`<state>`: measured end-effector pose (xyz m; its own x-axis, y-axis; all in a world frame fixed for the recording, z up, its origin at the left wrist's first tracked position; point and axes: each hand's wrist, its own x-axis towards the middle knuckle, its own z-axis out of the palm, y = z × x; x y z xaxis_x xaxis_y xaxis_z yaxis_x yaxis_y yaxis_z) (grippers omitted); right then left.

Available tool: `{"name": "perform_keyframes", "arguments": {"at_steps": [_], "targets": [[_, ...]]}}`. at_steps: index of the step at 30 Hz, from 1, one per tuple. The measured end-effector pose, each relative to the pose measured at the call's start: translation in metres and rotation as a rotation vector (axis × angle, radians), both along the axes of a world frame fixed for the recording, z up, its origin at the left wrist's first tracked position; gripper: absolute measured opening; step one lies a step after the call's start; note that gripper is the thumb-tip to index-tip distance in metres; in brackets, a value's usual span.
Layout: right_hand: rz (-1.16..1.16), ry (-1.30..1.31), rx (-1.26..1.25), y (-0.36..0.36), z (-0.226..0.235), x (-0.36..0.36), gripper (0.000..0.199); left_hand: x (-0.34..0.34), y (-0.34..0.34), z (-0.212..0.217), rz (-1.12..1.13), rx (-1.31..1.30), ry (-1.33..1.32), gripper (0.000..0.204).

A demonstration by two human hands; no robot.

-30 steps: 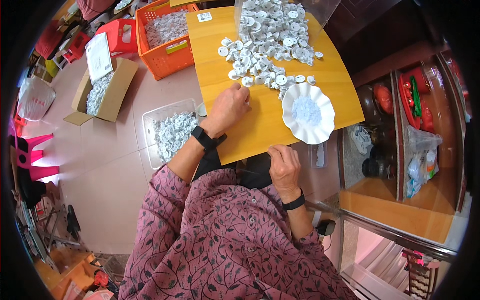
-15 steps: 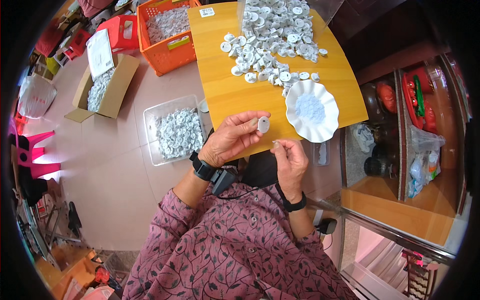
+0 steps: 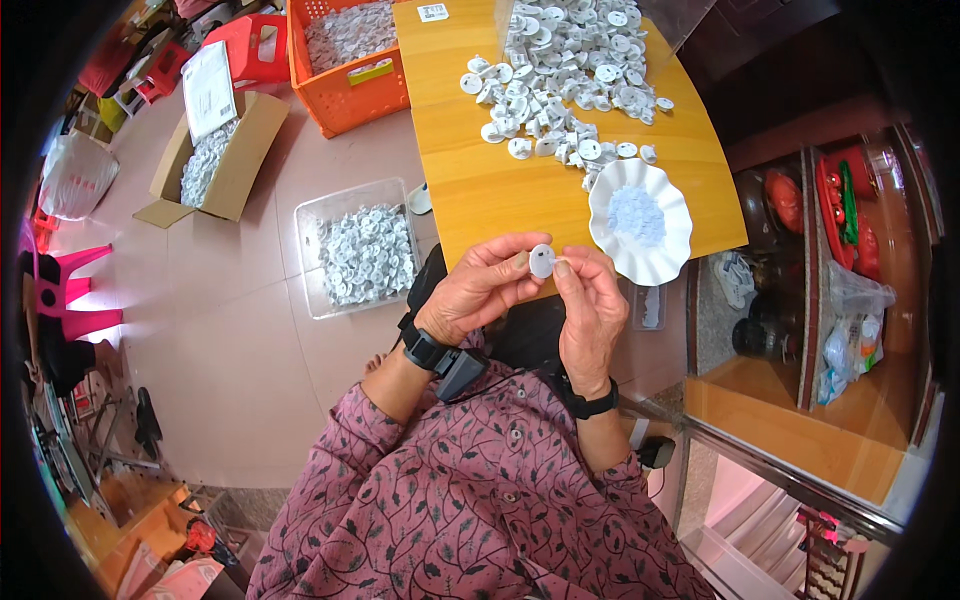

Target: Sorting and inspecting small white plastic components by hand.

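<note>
A small round white plastic piece (image 3: pixel 542 262) with a dark slot is pinched between the thumb and fingers of my left hand (image 3: pixel 478 288), just off the table's near edge. Beside it, thumb and fingertips pressed together, my right hand (image 3: pixel 592 310) meets the disc's right edge. Whatever sits in that pinch is too small to make out. A white wavy-rimmed plate (image 3: pixel 668 262) stands right of my hands, with a heap of tiny pale bluish pieces (image 3: pixel 637 216) on it. Many similar white round pieces (image 3: pixel 575 85) are piled farther back.
The yellow wooden table (image 3: pixel 455 190) holds the pile and plate. On the floor to the left are a clear bin (image 3: pixel 303 300) of white parts, an orange crate (image 3: pixel 350 112) and a cardboard box (image 3: pixel 262 140). A shelf unit (image 3: pixel 800 430) stands at the right.
My right hand has come up to the white disc, so both hands now meet at it. The left hand still grips the disc. The whole view has shifted slightly.
</note>
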<state>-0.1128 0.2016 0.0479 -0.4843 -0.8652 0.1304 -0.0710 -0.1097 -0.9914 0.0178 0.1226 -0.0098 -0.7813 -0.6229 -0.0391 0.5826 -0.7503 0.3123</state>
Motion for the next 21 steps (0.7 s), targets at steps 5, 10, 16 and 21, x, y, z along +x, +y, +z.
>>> {"name": "perform_keyframes", "arguments": {"at_steps": [5, 10, 16, 21], "targets": [[0.008, 0.006, -0.023, -0.0015, -0.0033, 0.0016, 0.009, -0.0001, 0.0015, -0.0015, -0.001, -0.008, 0.036, 0.033], [0.009, 0.015, -0.032, -0.0009, -0.0031, 0.0045, 0.008, -0.0006, 0.003, -0.0015, 0.017, 0.012, 0.042, 0.033], [-0.006, 0.053, -0.037, -0.0009, -0.0034, 0.0065, 0.008, 0.0005, 0.0045, -0.0018, 0.028, 0.003, 0.049, 0.033], [-0.02, 0.068, -0.053, -0.0005, -0.004, 0.0082, 0.007, 0.0007, 0.006, 0.0009, 0.048, 0.001, 0.04, 0.033]]}}
